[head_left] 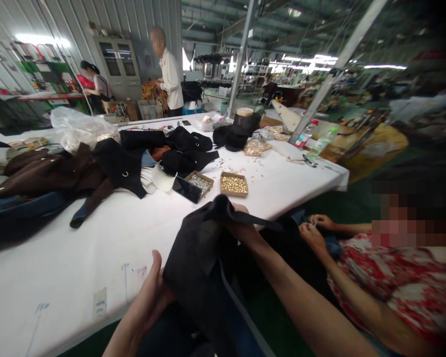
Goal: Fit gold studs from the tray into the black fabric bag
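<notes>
A black cloth piece (193,248) with a bluish underside and a pale edge hangs in front of me, over the near table edge. My right hand (241,225) is closed on its upper end, the fingers partly hidden by the folds. A narrow black strap of the cloth sticks out to the right past the wrist. At the left edge of the cloth is my left hand (156,295), its thumb stretched up and apart. The other fingers go behind the cloth, where they are hidden.
On the white table (78,263) stand a box of gold-coloured fittings (234,184) and a box of silver ones (200,182), beside a phone (186,189). Black and brown cloth pieces (52,173) lie left. A co-worker's hands (314,230) work close on my right.
</notes>
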The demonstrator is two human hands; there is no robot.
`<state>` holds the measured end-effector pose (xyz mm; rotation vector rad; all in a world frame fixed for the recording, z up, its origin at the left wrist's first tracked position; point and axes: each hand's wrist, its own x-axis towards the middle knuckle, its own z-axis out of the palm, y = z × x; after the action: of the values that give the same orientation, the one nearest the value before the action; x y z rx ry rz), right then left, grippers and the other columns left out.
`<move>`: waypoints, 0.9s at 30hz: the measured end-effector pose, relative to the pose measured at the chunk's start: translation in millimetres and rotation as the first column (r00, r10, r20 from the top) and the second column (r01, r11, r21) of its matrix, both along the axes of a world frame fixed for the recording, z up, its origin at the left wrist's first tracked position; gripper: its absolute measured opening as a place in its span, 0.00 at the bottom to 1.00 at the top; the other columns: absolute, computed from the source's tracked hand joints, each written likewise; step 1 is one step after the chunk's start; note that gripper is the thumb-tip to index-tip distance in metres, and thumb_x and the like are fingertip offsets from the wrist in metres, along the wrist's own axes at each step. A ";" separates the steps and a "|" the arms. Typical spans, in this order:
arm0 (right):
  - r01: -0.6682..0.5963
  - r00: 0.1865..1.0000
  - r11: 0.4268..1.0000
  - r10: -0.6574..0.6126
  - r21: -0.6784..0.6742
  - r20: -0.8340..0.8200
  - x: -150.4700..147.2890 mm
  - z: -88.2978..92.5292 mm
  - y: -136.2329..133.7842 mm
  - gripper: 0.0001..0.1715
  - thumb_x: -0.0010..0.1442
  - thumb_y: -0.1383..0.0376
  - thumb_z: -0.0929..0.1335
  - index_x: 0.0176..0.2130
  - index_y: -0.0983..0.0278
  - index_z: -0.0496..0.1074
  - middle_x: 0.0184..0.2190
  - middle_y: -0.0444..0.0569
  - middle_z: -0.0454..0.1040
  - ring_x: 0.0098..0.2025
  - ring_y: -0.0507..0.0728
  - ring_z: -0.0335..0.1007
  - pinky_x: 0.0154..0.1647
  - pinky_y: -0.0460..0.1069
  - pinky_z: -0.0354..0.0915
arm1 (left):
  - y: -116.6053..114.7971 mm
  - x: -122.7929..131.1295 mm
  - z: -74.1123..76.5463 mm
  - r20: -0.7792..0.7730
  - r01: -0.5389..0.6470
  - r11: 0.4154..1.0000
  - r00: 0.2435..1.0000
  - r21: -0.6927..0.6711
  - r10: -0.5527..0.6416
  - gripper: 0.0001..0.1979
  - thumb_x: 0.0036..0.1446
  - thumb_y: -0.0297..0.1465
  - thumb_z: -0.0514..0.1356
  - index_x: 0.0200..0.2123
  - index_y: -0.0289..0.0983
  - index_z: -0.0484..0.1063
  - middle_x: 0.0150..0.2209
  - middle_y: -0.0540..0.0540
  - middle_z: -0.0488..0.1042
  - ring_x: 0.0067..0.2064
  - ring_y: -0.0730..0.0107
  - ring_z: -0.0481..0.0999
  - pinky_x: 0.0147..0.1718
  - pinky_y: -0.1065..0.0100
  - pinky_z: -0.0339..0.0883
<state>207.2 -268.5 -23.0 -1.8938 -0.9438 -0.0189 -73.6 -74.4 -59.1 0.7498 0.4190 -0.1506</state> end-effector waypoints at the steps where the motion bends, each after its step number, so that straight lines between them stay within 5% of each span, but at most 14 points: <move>1: 0.015 0.997 0.997 -0.021 -0.072 -0.079 2.1 2.1 10.3 0.19 0.69 0.52 0.78 0.43 0.65 0.83 0.41 0.53 0.86 0.43 0.66 0.83 0.43 0.54 0.76 | 1.2 0.0 -4.7 -0.013 -0.070 0.997 0.997 -0.023 0.070 0.51 0.70 0.72 0.52 0.70 0.36 0.79 0.67 0.30 0.82 0.72 0.34 0.77 0.76 0.37 0.66; 4: 0.064 0.962 0.958 -0.133 -0.279 -0.237 4.5 8.0 31.4 0.22 0.58 0.54 0.84 0.46 0.63 0.86 0.46 0.52 0.88 0.48 0.67 0.83 0.47 0.53 0.74 | 8.2 -2.3 -12.3 0.027 -0.161 0.986 0.986 -0.042 0.162 0.44 0.72 0.68 0.58 0.72 0.39 0.75 0.64 0.32 0.84 0.61 0.37 0.86 0.61 0.38 0.82; 7: 0.108 0.948 0.907 -0.217 -0.407 -0.232 1.9 8.8 37.2 0.28 0.52 0.55 0.85 0.49 0.64 0.86 0.45 0.54 0.88 0.45 0.66 0.83 0.44 0.53 0.71 | 21.7 -11.2 -11.8 0.013 -0.101 0.994 0.995 -0.033 0.102 0.40 0.77 0.60 0.59 0.72 0.32 0.71 0.63 0.27 0.83 0.54 0.43 0.90 0.50 0.50 0.87; 9: 0.102 0.955 0.889 -0.213 -0.447 -0.206 0.1 6.9 36.9 0.34 0.52 0.54 0.85 0.55 0.63 0.84 0.46 0.54 0.88 0.45 0.66 0.83 0.43 0.53 0.71 | 37.6 -20.8 -6.0 -0.081 -0.036 0.995 0.996 0.096 0.043 0.41 0.76 0.60 0.59 0.71 0.29 0.69 0.61 0.25 0.84 0.49 0.46 0.91 0.43 0.57 0.86; 11: 0.091 0.961 0.870 -0.205 -0.485 -0.186 -1.0 4.8 36.6 0.44 0.52 0.51 0.86 0.63 0.60 0.80 0.52 0.54 0.87 0.49 0.68 0.84 0.45 0.53 0.71 | 58.2 -31.4 8.0 -0.229 0.012 0.920 0.970 0.392 0.085 0.47 0.70 0.64 0.63 0.71 0.30 0.68 0.58 0.24 0.84 0.47 0.43 0.91 0.40 0.55 0.86; 12: 0.097 0.960 0.853 -0.215 -0.513 -0.177 -1.6 4.1 37.1 0.49 0.52 0.48 0.86 0.66 0.59 0.77 0.55 0.55 0.87 0.52 0.69 0.84 0.47 0.54 0.72 | 68.2 -36.0 19.2 -0.274 0.025 0.811 0.947 0.585 0.169 0.49 0.66 0.66 0.66 0.69 0.30 0.69 0.56 0.25 0.85 0.48 0.40 0.90 0.41 0.52 0.87; 14: 0.128 0.956 0.811 -0.255 -0.571 -0.148 -3.6 3.8 39.6 0.55 0.52 0.41 0.85 0.69 0.59 0.73 0.58 0.58 0.85 0.56 0.73 0.84 0.49 0.56 0.73 | 81.1 -40.6 49.4 -0.165 0.010 0.400 0.920 0.916 0.355 0.49 0.59 0.68 0.69 0.65 0.34 0.74 0.56 0.28 0.85 0.55 0.35 0.87 0.49 0.44 0.87; 16: 0.153 0.954 0.783 -0.277 -0.602 -0.117 -7.5 5.0 43.7 0.56 0.55 0.36 0.83 0.69 0.60 0.71 0.58 0.60 0.85 0.57 0.76 0.83 0.50 0.59 0.74 | 77.8 -35.9 85.1 0.090 -0.079 -0.050 0.946 0.996 0.310 0.40 0.65 0.66 0.64 0.63 0.41 0.78 0.62 0.35 0.83 0.61 0.37 0.84 0.61 0.39 0.82; 17: 0.162 0.955 0.779 -0.279 -0.606 -0.103 -10.1 6.1 45.8 0.57 0.56 0.35 0.82 0.70 0.60 0.69 0.58 0.60 0.84 0.58 0.77 0.83 0.51 0.60 0.74 | 69.8 -29.4 102.0 0.186 -0.144 -0.205 0.961 0.968 0.203 0.34 0.70 0.63 0.62 0.64 0.45 0.78 0.64 0.38 0.82 0.62 0.39 0.83 0.64 0.39 0.80; 20: 0.211 0.960 0.795 -0.279 -0.569 -0.035 -18.6 11.4 50.0 0.62 0.56 0.37 0.83 0.75 0.58 0.62 0.64 0.61 0.80 0.62 0.77 0.81 0.56 0.63 0.74 | 37.0 6.4 137.5 0.153 -0.229 -0.433 0.967 0.872 -0.205 0.32 0.77 0.57 0.59 0.73 0.47 0.72 0.76 0.40 0.73 0.74 0.42 0.74 0.73 0.39 0.72; 23: 0.286 0.956 0.829 -0.277 -0.481 0.091 -24.7 20.5 47.5 0.61 0.58 0.42 0.85 0.74 0.59 0.60 0.68 0.60 0.75 0.66 0.75 0.77 0.58 0.62 0.75 | 23.1 53.5 148.2 -0.008 -0.154 -0.599 0.966 0.786 -0.259 0.49 0.73 0.61 0.64 0.81 0.32 0.62 0.82 0.28 0.61 0.81 0.33 0.63 0.77 0.35 0.64; 27: 0.337 0.928 0.842 -0.223 -0.422 0.297 -27.3 36.4 37.7 0.41 0.65 0.47 0.83 0.63 0.62 0.67 0.62 0.58 0.76 0.62 0.71 0.77 0.56 0.60 0.76 | 35.4 97.5 145.6 -0.165 0.016 -0.601 0.967 0.799 -0.194 0.56 0.69 0.62 0.68 0.79 0.24 0.61 0.71 0.20 0.74 0.72 0.27 0.74 0.73 0.34 0.65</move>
<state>180.0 -230.8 13.5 -2.5178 -0.8675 -0.2178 23.8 -39.1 86.4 2.9657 0.1977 0.1757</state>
